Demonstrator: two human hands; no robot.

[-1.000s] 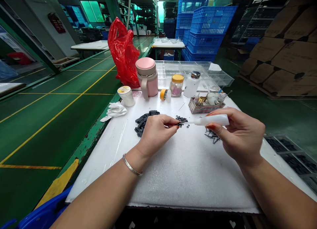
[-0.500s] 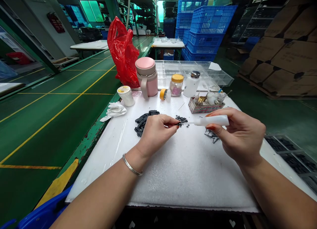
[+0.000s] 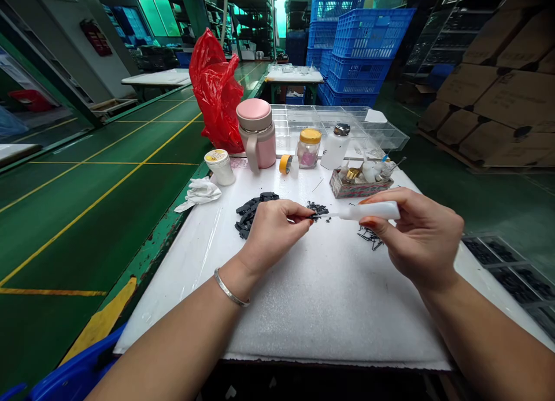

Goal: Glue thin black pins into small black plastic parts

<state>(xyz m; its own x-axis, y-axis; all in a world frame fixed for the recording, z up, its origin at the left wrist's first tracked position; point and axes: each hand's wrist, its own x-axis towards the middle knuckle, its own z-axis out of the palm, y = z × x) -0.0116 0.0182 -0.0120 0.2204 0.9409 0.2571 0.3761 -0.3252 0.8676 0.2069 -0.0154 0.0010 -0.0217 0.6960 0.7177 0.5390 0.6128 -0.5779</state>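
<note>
Leftward in the frame, a crumpled white glove (image 3: pixel 199 193) lies on the white tabletop (image 3: pixel 303 308) beside a lidded white tub (image 3: pixel 220 170). Next, at center-left, a heap of black parts (image 3: pixel 245 217) sits partly hidden by the left hand (image 3: pixel 277 230), whose thumb and fingers pinch a small black piece (image 3: pixel 312 216) near the frame's middle. Small black rings (image 3: pixel 318 207) lie around there. Right of center, a white squeeze bottle (image 3: pixel 373 211) points its nozzle at the piece, contact too small to tell; below it lie black pins (image 3: pixel 369 237), and the right hand (image 3: pixel 425 233) grips the bottle.
</note>
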